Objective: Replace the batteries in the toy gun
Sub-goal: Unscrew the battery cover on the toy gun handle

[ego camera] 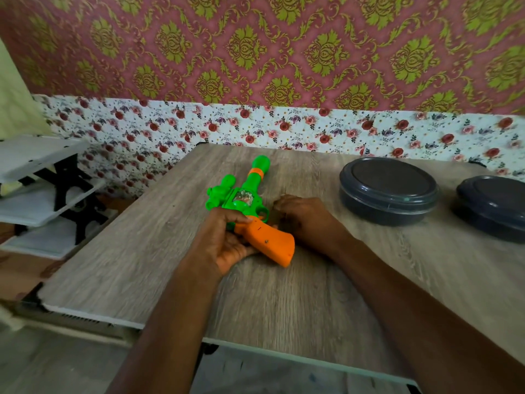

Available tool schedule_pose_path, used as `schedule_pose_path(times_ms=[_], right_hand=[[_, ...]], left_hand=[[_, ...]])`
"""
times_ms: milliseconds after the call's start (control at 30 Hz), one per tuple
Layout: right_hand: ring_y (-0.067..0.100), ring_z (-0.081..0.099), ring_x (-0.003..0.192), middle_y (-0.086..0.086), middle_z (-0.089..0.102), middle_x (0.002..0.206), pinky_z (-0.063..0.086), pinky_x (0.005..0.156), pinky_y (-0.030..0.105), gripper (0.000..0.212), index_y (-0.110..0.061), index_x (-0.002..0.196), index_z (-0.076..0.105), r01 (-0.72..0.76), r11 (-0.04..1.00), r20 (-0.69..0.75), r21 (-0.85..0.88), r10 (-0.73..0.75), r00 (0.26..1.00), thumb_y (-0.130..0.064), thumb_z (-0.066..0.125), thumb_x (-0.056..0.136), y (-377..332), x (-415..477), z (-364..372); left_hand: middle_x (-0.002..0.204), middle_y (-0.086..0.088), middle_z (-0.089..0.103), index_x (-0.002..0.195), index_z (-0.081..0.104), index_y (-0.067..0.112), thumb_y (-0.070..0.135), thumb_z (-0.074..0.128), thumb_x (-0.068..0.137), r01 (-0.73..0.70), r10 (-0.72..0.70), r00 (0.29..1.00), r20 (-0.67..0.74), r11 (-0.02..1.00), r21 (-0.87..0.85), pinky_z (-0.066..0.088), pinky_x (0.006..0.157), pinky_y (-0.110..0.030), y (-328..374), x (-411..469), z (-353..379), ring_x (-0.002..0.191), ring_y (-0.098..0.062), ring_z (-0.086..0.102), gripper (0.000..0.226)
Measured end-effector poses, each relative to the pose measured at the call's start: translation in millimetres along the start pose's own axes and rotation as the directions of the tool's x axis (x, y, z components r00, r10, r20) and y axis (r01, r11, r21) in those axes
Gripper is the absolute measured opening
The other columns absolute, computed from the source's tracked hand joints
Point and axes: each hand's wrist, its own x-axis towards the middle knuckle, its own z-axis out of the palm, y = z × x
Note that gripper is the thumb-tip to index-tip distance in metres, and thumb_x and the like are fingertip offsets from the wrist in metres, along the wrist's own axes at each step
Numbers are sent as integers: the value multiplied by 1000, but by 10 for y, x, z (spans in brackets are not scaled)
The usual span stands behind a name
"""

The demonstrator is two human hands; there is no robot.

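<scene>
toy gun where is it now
The green and orange plastic toy gun lies mid-table in the head view, held by the left hand, left of a dark round container.

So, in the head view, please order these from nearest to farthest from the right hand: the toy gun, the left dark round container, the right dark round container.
1. toy gun, just left of the right hand.
2. left dark round container, to its right on the table.
3. right dark round container, farther right, at the frame edge.
</scene>
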Motion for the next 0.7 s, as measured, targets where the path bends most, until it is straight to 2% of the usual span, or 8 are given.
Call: schedule_pose_path(times_ms=[67,167,267,367,467,533,600,700], right_hand=[[25,74,106,13,78,112,46,101,18,36,-3,110,79,-159,980,-161,120,177,971,0,66,77,-125,-52,-84],[10,74,87,-1,80,93,58,91,27,21,-15,96,83,-385,869,-288,311,472,833,-6,67,86,-404,-166,-155],[3,72,85,-8,78,89,60,88,31,15,-22,91,83,-482,762,-221,432,607,763,-19,69,88,-622,-339,-181],[4,73,90,-10,79,91,60,91,37,13,-32,91,83,-580,578,-56,574,734,677,-26,71,90,-728,-459,-195],[17,75,96,-5,81,90,59,94,49,17,-28,89,84,-532,295,95,794,803,588,-26,67,90,-869,-512,-247],[24,74,100,5,81,97,61,87,45,23,-16,94,81,-461,-23,281,887,818,501,-16,59,99,-942,-534,-314],[27,76,92,13,80,96,61,73,38,27,-7,99,76,-362,-313,456,878,779,431,-9,50,103,-1005,-538,-355],[31,73,77,19,76,85,58,65,40,31,0,93,72,-202,-507,544,838,743,391,-3,42,100,-1051,-538,-308]], left_hand=[[119,-27,69,100,74,8,-14,38,86,-23,23,1000,12,1000,4,47,99,-68,0,19,-25,114,-46,64,44],[118,-23,70,124,66,-1,-17,48,78,-40,39,999,14,993,113,58,85,-58,-4,22,-50,113,-39,67,53],[122,-26,70,133,58,-7,-7,63,68,-105,101,994,28,979,172,64,76,-51,-51,-5,-59,106,-37,70,65],[117,-25,73,125,65,-2,-4,74,71,-239,243,970,17,935,263,65,75,-46,-98,-80,6,97,-33,75,55],[104,-22,77,123,66,2,0,86,70,-326,352,936,-3,871,368,64,75,-47,-136,-159,158,92,-35,77,57],[94,-18,79,121,67,5,11,96,61,-350,415,909,-31,804,480,64,77,-48,-184,-154,281,87,-32,78,67],[85,-8,80,113,71,13,33,102,46,-377,522,853,-22,644,666,65,76,-44,-257,-124,405,79,-22,79,77],[78,6,77,101,77,24,45,100,45,-377,627,773,101,326,867,63,74,-30,-382,-141,576,72,-5,74,65]])
